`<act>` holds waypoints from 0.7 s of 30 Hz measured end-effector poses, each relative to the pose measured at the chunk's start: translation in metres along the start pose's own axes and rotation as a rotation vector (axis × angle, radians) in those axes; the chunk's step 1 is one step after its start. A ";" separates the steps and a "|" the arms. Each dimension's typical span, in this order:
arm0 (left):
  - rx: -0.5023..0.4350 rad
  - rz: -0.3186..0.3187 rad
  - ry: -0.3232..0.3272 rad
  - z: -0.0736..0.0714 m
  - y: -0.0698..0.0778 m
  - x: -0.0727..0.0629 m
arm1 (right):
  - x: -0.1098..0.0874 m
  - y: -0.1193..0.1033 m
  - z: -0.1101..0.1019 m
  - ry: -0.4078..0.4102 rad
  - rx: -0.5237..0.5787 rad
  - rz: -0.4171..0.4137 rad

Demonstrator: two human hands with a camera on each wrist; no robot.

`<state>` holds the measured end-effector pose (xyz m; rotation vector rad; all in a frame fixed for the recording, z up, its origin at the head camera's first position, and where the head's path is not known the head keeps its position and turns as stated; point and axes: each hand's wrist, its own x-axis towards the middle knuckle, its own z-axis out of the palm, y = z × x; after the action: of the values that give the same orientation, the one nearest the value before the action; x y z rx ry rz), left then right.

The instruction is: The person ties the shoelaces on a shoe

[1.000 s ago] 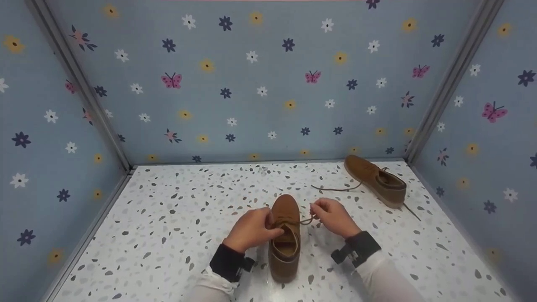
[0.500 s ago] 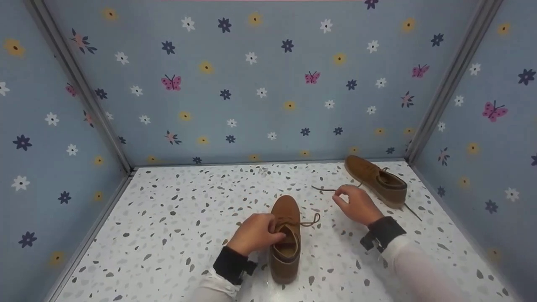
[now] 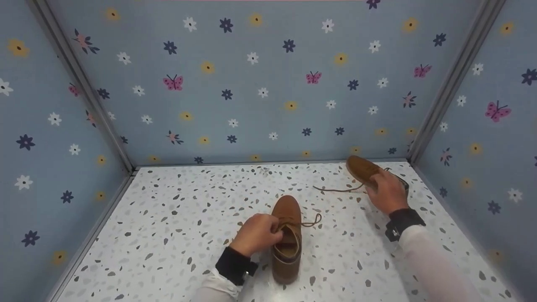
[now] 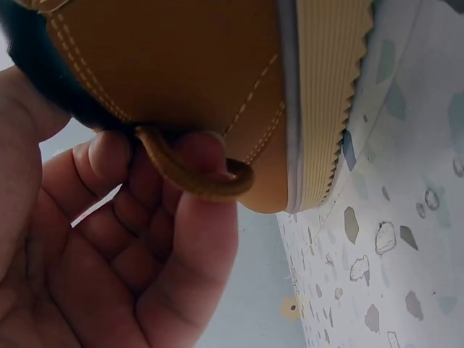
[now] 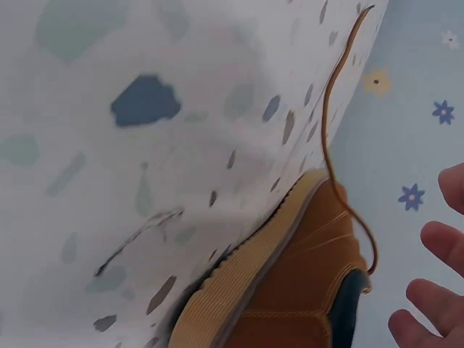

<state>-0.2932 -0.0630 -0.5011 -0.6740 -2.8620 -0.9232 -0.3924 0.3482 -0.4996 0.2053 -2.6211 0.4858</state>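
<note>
A brown lace-up shoe [image 3: 286, 268] stands in the middle, toe pointing away. My left hand [image 3: 256, 235] is at its lacing, fingers curled; in the left wrist view they hold a brown shoelace [image 4: 192, 187] beside the shoe's side. Another lace loop sticks out to the right of this shoe. Over the second brown shoe [image 3: 360, 167], at the back right, my right hand [image 3: 388, 193] partly covers the opening. The right wrist view shows its parted fingertips [image 5: 435, 304] above that shoe, with nothing between them. Its loose lace [image 5: 328, 130] trails over the floor.
The speckled white surface [image 3: 201, 201] lies under both shoes. A blue flowered panel [image 3: 251, 109] rises behind, close to the second shoe's toe, with similar panels on both sides and grey metal posts [image 3: 453, 84] at the corners.
My right hand released the near shoe's lace loop and moved right and back to the second shoe. The loop now lies free. My left hand stays at the near shoe's lacing.
</note>
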 end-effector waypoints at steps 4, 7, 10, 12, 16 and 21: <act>0.034 0.039 0.014 0.000 0.000 0.000 | 0.000 0.020 0.000 0.034 -0.052 0.059; 0.060 0.049 0.020 0.000 0.000 0.001 | -0.001 0.031 -0.001 -0.009 -0.068 0.129; 0.079 0.051 0.030 -0.001 -0.001 0.002 | -0.003 0.041 -0.001 -0.076 -0.086 0.194; 0.082 0.048 0.036 -0.002 -0.001 0.002 | -0.003 0.046 -0.001 -0.116 -0.081 0.227; 0.072 0.047 0.040 -0.008 -0.003 0.001 | -0.004 0.052 -0.001 -0.151 -0.048 0.243; 0.050 0.047 0.060 -0.018 -0.007 0.000 | -0.003 0.053 -0.004 -0.151 -0.042 0.226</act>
<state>-0.2973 -0.0789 -0.4903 -0.6934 -2.7946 -0.8483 -0.4002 0.3988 -0.5138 -0.0722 -2.8157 0.5079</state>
